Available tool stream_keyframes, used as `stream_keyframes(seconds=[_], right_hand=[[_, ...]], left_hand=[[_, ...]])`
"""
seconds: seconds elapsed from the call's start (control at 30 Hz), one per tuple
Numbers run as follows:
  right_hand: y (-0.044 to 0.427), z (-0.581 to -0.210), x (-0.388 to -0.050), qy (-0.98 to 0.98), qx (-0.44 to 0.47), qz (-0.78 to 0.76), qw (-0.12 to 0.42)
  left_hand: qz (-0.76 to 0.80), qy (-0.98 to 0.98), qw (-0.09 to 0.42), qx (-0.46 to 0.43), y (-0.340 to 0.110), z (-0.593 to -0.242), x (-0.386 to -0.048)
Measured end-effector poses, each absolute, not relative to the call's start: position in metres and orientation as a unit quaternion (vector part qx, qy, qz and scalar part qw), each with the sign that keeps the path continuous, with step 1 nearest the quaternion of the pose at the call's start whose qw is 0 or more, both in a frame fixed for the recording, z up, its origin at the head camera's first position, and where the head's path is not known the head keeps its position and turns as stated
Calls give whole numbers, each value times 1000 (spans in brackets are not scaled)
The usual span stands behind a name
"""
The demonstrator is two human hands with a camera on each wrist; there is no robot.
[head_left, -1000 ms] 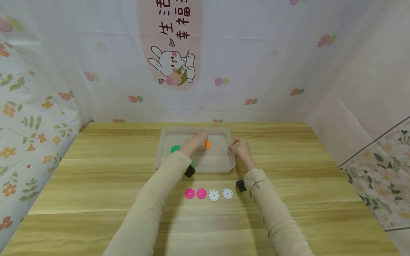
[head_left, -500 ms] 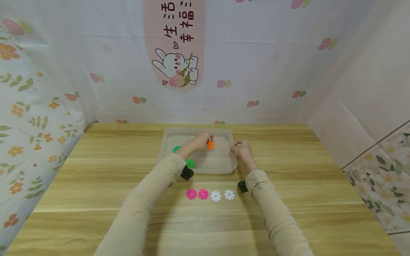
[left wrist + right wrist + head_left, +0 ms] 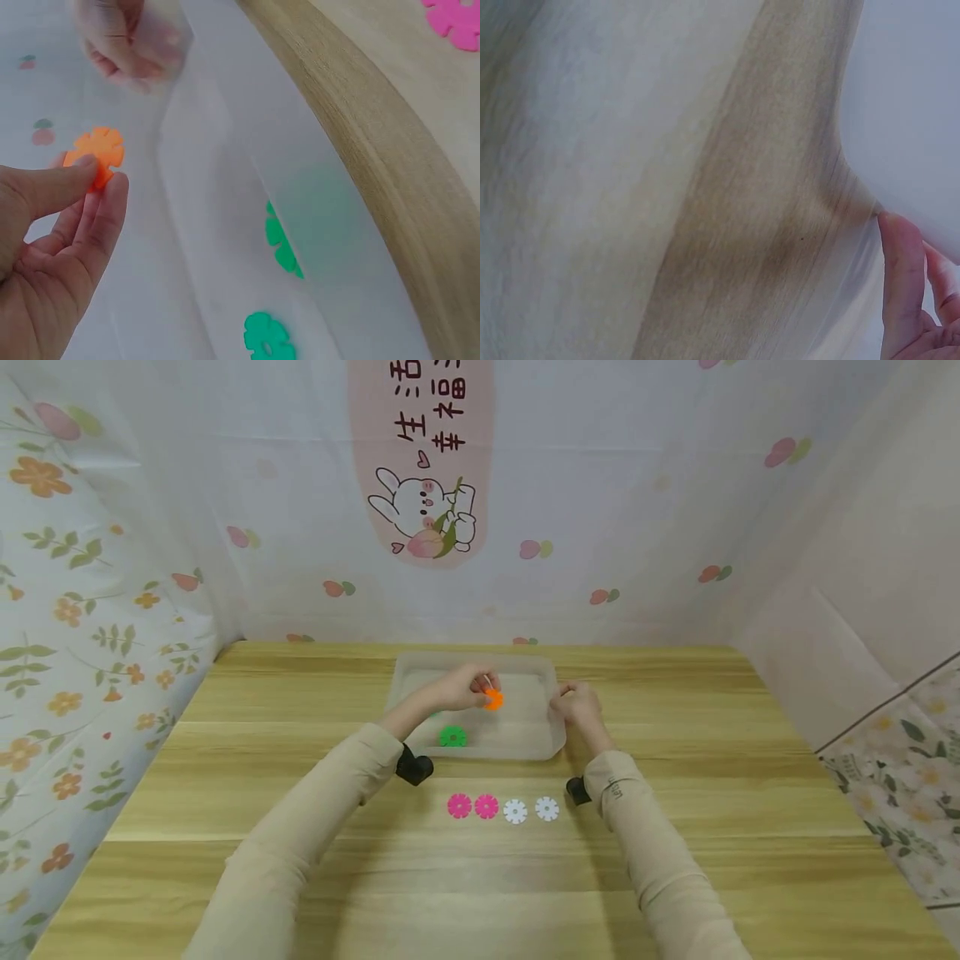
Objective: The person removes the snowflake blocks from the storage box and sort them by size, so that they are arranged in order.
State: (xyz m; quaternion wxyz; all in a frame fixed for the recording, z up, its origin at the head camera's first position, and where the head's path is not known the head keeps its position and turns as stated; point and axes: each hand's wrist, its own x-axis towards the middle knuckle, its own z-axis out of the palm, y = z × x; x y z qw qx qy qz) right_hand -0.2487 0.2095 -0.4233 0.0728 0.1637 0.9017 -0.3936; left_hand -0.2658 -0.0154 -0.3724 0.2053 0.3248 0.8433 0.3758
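orange disc [image 3: 494,701] is held up over the box [image 3: 517,749], well inside its rim. white cloth [image 3: 622,510] fills the back, printed with small fruit and a rabbit [image 3: 420,508] on a pink panel below dark characters; more cloth, with flowers, hangs at the left and right. next comes the table [image 3: 705,743], pale wood with darker streaks. two beige sleeves [image 3: 300,827] reach in from the near edge, lettering on the right cuff. the box itself is low, wide and cloudy white, standing toward the back of the table. the left hand [image 3: 459,687] is over it, thumb and fingertips closed in a narrow pinch on the orange disc. the right hand [image 3: 579,702] is at the box's right edge, fingers bent, the tips pinching the rim. each wrist bears a black block [image 3: 415,766]. last the small notched discs: one green disc [image 3: 453,737] lies in the box by its front wall, and another, mostly behind the left arm in the head view, shows beside it in the left wrist view; in front of the box, two pink discs [image 3: 455,807] and two white discs [image 3: 511,812] lie in a row, pink at left, white at right.
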Motion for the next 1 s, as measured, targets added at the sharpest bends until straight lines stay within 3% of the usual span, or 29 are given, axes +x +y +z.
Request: stream_keyframes(seconds=[0.3,0.53,0.8,1.0], right_hand=[[209,-425,-248,907,165,-381,71],[208,-424,-247,902,158,-398,65],[209,-420,-246,893,161,-414,75],[208,-420,-247,896,162,-405,77]], left_hand=[[407,814,213,356,-49,-373,-250],[354,792,294,401,-74,-372,-224],[295,783,354,418,-90,-380,-206],[280,783,356,426,-97,-400,-198]])
